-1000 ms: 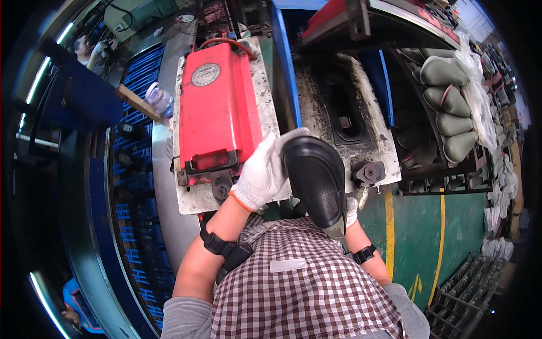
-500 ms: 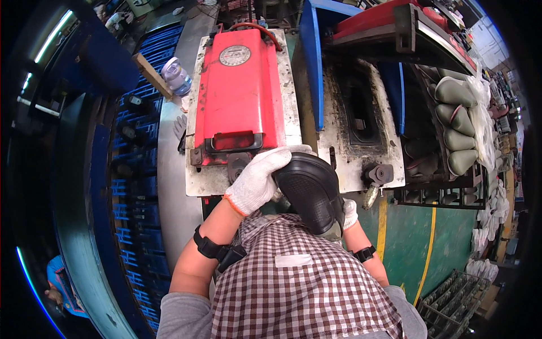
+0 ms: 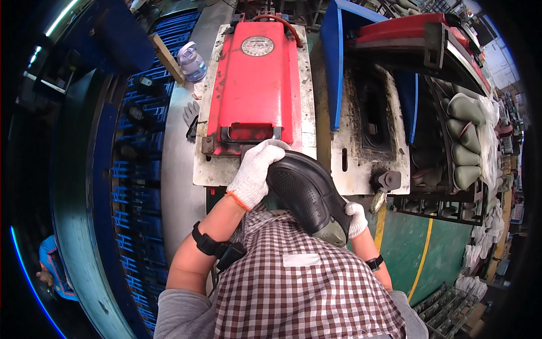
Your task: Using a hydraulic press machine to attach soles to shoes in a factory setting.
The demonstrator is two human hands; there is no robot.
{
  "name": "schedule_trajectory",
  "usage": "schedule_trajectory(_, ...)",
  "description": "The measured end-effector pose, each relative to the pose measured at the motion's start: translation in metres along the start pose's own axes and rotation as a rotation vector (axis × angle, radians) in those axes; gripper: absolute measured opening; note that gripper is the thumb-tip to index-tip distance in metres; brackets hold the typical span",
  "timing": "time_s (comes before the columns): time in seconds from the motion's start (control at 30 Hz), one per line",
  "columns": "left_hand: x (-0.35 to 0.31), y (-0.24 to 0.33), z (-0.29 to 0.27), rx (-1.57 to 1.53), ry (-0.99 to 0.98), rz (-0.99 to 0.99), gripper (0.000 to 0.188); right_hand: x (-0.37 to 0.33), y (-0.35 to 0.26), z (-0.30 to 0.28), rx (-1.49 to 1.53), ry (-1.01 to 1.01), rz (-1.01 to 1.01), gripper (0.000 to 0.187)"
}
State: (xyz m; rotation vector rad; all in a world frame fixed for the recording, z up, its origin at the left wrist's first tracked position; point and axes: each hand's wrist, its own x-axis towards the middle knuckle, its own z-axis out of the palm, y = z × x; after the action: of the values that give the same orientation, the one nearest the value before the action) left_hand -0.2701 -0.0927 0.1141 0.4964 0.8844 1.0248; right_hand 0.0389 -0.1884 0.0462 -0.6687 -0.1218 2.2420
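I have the black shoe (image 3: 307, 195) out, gripped between my gloved left hand (image 3: 254, 172) and right hand (image 3: 355, 219), just this side of the shut red mould (image 3: 254, 85); setting it down remains.

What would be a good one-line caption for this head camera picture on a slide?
Two white-gloved hands, left and right, hold a black perforated rubber shoe before a closed red metal mould.

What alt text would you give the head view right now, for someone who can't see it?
A person in white work gloves holds a black shoe with both hands, left hand at its front end and right hand under its heel, just before a closed red mould lid. To the right an opened mould shows a dark cavity, and grey-green shoe lasts line a rack beyond.
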Motion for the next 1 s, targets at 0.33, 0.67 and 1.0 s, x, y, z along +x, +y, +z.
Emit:
schedule_trajectory(0.33, -0.015, 0.02, -0.004, -0.308, -0.086, -0.06, 0.046, 0.011, -0.007, -0.015, -0.071, 0.039, -0.003, 0.082)
schedule_trajectory(0.67, -0.005, 0.025, -0.025, -0.408, -0.17, 0.076, 0.046, 0.036, -0.002, 0.043, 0.191, -0.319, 0.311, 0.086)
schedule_trajectory(1.0, 0.008, 0.015, -0.078, -0.779, -0.094, 0.281, 0.051, 0.075, 0.012, 0.127, 0.419, -0.359, 0.555, 0.08)
